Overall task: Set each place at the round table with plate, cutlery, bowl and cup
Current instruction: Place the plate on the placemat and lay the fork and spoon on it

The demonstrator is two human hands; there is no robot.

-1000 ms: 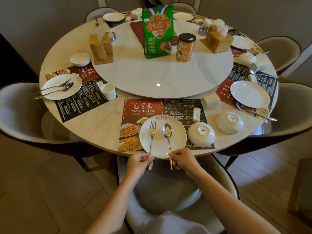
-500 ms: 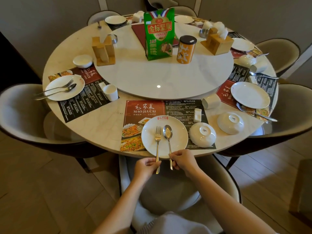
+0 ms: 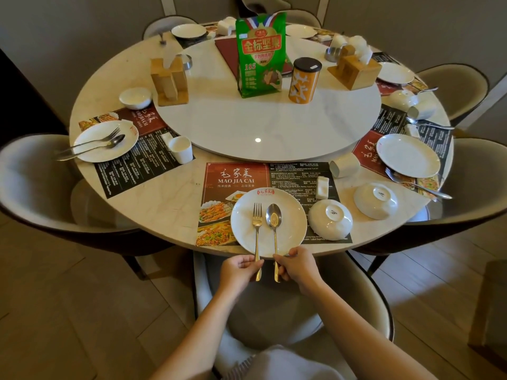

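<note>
Left hand [image 3: 239,271] pinches the fork [image 3: 257,223] handle; right hand [image 3: 297,266] pinches the spoon [image 3: 274,219] handle; both utensils lie parallel on the plate [image 3: 290,215].

Near edge of round table [image 3: 153,212]: plate [image 3: 244,231] on placemat [image 3: 236,182], fork [image 3: 257,223] left & spoon [image 3: 274,223] right on it, side by side, handles past table edge w/ left hand [image 3: 238,270] on fork, right hand [image 3: 299,267] on spoon. Just right of plate: upturned bowl [image 3: 330,219], 2nd upturned bowl [image 3: 375,200] further right; cup on its side [image 3: 344,165] behind them. Lazy Susan [image 3: 247,124] in centre w/ bag [image 3: 260,54] & canister [image 3: 304,79] right of it.
</note>
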